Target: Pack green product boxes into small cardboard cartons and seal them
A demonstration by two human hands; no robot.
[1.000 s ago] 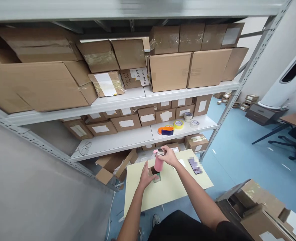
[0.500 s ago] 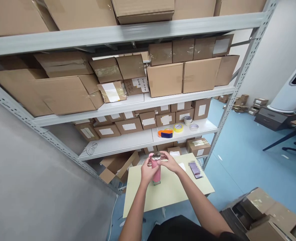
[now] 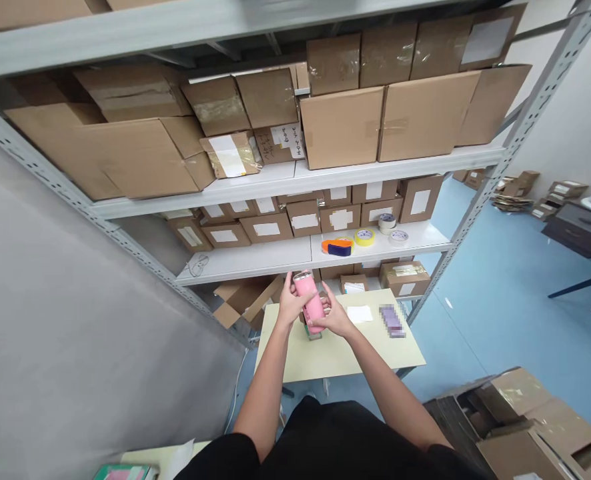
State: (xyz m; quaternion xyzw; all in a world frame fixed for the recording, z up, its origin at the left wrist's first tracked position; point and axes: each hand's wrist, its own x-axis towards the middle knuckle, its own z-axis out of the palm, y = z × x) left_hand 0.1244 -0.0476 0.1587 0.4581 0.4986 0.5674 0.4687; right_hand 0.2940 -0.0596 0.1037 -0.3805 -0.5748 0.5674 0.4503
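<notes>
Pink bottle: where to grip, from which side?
Probably around the straight body, from left and right: the pink bottle is a slim, tilted cylinder, left hand at its upper half, right hand near its lower end.

The left arm [image 3: 261, 393] and right arm [image 3: 385, 393] reach forward from black sleeves [image 3: 225, 457], converging ahead. The left grip [image 3: 290, 304] is curled, thumb slanting inward; the right grip [image 3: 334, 316] faces it slightly lower, fingers bent, thumb pointing left.

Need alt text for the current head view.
A person's left hand and right hand hold a tilted pink bottle over a pale yellow table bearing white paper. Behind, metal shelving holds cardboard boxes.
</notes>
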